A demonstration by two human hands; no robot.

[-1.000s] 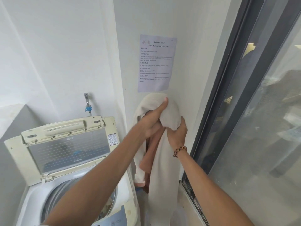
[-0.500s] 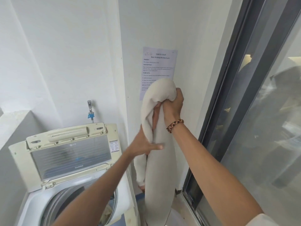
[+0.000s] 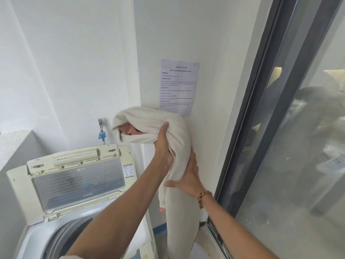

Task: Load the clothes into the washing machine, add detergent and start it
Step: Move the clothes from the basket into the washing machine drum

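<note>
White walls all round, laundry corner squeezed between a wall and a big dark-framed sliding window (image 3: 280, 128).

So the cream garment (image 3: 179, 150) is up in the air against the right-hand wall, just right of the washing machine (image 3: 74, 193) and above its open tub (image 3: 71, 234). Its long axis runs pretty much straight down, top end bunched into a soft hood-like fold with something pinkish tucked inside, the rest hanging as a long limp tube toward the floor. Looks like thick, fuzzy knit or towelling, floppy stuff.

Left hand (image 3: 164, 146) has its fingers curled round the bunched top, gripping it. Right hand (image 3: 188, 176) sits lower, fingers straight and spread, pressing flat on the hanging part. The tub lies down and left of both hands, so I reckon the left one, being nearer, leads the swing over.

Machine's yellowed plastic lid (image 3: 74, 176) stands propped up, a tap (image 3: 100, 126) behind it, and a printed sheet (image 3: 178, 86) is stuck on the wall.
</note>
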